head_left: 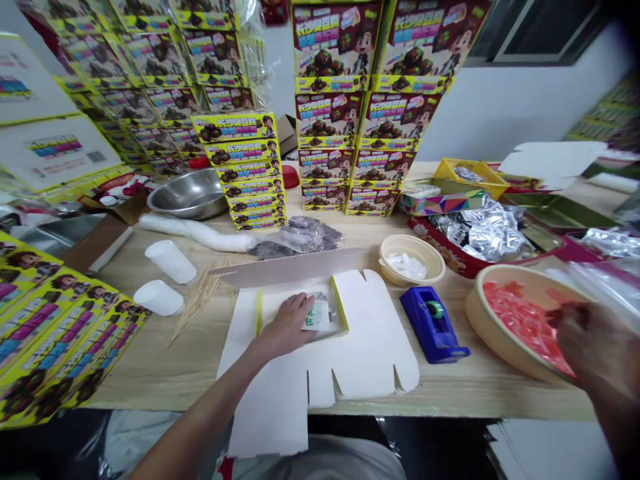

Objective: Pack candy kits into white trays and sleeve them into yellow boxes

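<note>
My left hand [290,325] rests inside an open box with yellow edges, its fingers on a clear packet with green print [318,315]. White unfolded card flaps [373,333] spread around that box on the table. At the right, my right hand [583,333] is over the rim of a beige bowl [483,310] holding red packets [520,320]. Motion blurs its fingers, and what they hold, if anything, cannot be made out. Between the card and the bowl stands a blue tape dispenser [433,323].
Stacked printed boxes [330,113] rise at the back. Skewers [200,293], white cups [159,297] and a metal bowl [190,193] are at the left. A small tub [435,257] and a red tray of foil packets [450,257] sit at the right.
</note>
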The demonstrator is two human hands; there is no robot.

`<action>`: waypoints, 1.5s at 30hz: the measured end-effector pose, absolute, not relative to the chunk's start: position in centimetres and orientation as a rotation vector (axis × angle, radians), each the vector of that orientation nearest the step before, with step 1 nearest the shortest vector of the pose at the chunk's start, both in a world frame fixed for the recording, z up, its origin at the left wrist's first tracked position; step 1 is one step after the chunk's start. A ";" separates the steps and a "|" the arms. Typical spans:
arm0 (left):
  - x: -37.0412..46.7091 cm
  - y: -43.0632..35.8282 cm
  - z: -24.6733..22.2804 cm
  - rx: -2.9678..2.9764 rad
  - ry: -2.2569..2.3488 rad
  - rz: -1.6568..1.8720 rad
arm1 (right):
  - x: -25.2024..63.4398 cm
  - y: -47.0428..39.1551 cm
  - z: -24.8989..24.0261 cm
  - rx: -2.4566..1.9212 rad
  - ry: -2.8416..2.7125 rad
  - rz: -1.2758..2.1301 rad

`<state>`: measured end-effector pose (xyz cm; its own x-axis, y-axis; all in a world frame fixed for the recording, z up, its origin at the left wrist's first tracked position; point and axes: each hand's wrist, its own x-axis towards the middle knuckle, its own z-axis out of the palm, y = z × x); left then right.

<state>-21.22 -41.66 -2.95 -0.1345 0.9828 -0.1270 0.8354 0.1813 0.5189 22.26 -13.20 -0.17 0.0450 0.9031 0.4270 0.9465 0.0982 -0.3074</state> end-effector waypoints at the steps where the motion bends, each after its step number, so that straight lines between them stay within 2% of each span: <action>1: -21.5 -41.7 -2.8 1.699 2.010 0.451 | 21.1 -14.4 0.5 -1.789 -1.756 0.073; 5: -23.0 -42.5 -1.3 1.664 1.921 0.536 | 14.3 -19.8 1.7 -1.436 -1.534 0.913; 8: -23.2 -43.1 0.0 1.516 1.939 0.855 | 7.3 -23.8 1.1 -1.130 -1.673 1.488; 10: -22.5 -43.3 0.7 1.273 1.863 1.128 | 2.5 -26.3 0.5 -0.894 -1.817 1.743; 12: -21.3 -43.2 1.1 1.047 1.677 1.325 | -1.7 -28.6 0.1 -0.727 -1.944 1.910; 15: -20.3 -43.0 0.9 0.905 1.499 1.427 | -6.1 -31.0 -0.1 -0.582 -2.051 2.034; 19: -21.4 -43.2 -0.2 0.820 1.662 1.500 | -8.2 -31.4 -0.5 -0.533 -1.990 2.139; 23: -23.1 -43.3 -0.8 0.760 1.831 1.601 | -8.7 -30.1 -0.6 -0.688 -1.783 2.111; 27: -23.5 -43.8 -0.6 0.864 1.916 1.492 | -8.7 -29.6 -0.7 -0.738 -1.797 2.036; 31: -24.4 -46.2 -0.6 0.946 2.275 1.510 | -6.9 -28.7 -0.8 -0.790 -2.173 1.465; 33: -25.6 -47.6 -0.6 0.873 2.433 1.588 | -5.8 -27.3 -0.8 -0.867 -2.192 1.177; 36: -28.2 -48.7 -0.2 0.831 2.625 1.627 | -5.1 -24.4 -0.3 -0.903 -2.084 1.043; 42: -31.6 -46.8 2.0 1.257 2.592 1.024 | -7.1 -21.0 2.2 -0.751 -2.599 0.849; 45: -30.2 -45.7 2.4 1.335 2.624 0.989 | -7.8 -22.0 2.8 -0.772 -2.621 0.919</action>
<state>-30.20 -45.74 2.43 -0.6300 0.7374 0.2437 0.7147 0.4277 0.5534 -7.78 -21.96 2.77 -0.8256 0.5605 0.0652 0.3971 0.6592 -0.6385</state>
